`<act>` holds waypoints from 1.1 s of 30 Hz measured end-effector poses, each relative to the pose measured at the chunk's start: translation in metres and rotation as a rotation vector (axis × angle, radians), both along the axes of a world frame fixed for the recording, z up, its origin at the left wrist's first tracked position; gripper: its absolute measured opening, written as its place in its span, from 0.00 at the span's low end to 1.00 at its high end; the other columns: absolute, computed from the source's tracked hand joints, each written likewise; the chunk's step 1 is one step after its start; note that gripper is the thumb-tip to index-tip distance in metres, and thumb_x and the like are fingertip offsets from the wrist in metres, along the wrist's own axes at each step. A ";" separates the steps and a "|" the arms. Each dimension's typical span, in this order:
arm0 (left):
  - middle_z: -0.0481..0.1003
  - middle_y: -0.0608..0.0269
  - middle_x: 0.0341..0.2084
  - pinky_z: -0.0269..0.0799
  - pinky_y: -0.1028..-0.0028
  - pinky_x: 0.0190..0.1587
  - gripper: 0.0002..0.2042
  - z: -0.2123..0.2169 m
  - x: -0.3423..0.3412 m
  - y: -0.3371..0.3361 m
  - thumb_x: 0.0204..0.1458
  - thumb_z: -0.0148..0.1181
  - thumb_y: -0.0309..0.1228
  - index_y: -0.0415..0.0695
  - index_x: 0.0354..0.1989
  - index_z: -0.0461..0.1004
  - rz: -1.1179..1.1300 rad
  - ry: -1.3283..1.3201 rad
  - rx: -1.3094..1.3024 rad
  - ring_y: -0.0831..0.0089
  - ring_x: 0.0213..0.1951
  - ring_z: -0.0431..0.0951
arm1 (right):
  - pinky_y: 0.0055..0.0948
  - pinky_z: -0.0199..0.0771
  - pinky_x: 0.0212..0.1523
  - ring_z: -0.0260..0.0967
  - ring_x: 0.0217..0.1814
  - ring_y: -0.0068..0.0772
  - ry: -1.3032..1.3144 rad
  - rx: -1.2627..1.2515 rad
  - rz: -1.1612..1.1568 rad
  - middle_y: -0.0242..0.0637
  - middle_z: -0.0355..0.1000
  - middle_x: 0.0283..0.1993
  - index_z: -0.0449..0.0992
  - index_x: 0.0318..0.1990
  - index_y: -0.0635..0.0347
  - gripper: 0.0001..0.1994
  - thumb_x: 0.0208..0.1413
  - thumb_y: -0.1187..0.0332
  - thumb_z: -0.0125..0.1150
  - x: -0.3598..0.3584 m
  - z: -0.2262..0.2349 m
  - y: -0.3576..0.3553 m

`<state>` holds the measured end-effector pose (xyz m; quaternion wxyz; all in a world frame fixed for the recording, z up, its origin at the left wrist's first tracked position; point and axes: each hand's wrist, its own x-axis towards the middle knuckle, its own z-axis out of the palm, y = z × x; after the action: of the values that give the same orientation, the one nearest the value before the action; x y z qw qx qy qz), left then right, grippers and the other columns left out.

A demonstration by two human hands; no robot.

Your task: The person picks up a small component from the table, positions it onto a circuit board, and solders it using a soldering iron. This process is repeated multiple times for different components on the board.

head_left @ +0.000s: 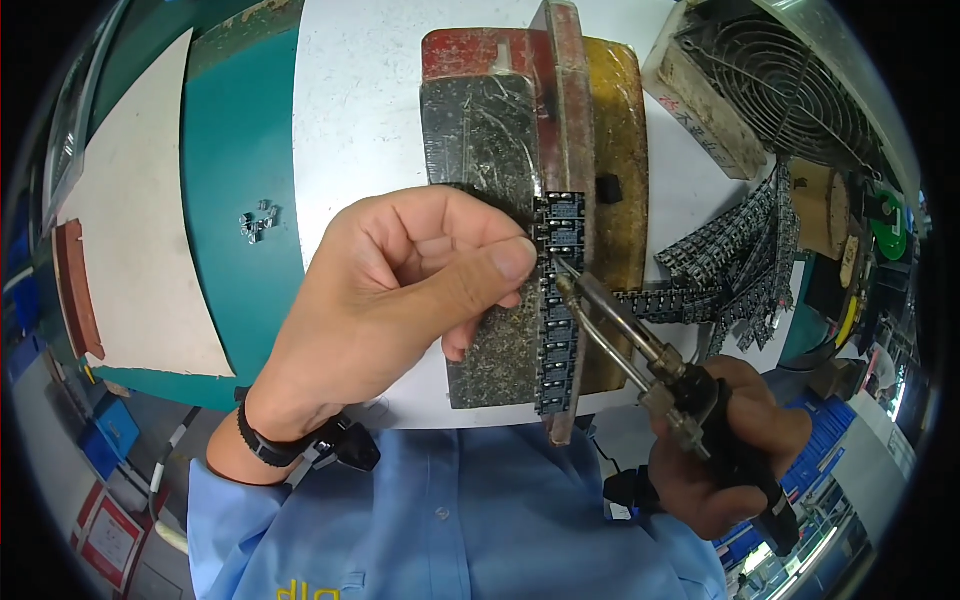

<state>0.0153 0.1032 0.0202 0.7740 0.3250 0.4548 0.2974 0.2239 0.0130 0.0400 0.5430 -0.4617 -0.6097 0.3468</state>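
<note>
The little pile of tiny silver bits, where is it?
In the head view, the pile of tiny silver bits lies on the green table at the left, beside the tan sheet, left of the left hand.

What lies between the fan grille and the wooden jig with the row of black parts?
In the head view, a heap of black part strips lies on the white table between the fan grille and the jig.

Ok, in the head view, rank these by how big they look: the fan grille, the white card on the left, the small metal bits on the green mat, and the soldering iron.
1. White card
2. Fan grille, cut off by the rim
3. Soldering iron, nearer the camera, held in the right hand, so unsure against the grille
4. Small metal bits
</note>
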 end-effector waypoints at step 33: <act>0.72 0.64 0.17 0.56 0.88 0.13 0.06 -0.009 0.009 0.005 0.49 0.57 0.28 0.38 0.27 0.71 -0.013 0.048 -0.025 0.86 0.11 0.63 | 0.24 0.69 0.26 0.68 0.25 0.34 0.001 0.067 -0.314 0.52 0.68 0.30 0.59 0.43 0.70 0.25 0.55 0.51 0.46 0.004 -0.016 0.000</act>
<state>0.0238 0.1082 0.0113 0.7690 0.3253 0.4745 0.2787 0.2278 0.0127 0.0239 0.6059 -0.5328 -0.5409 0.2374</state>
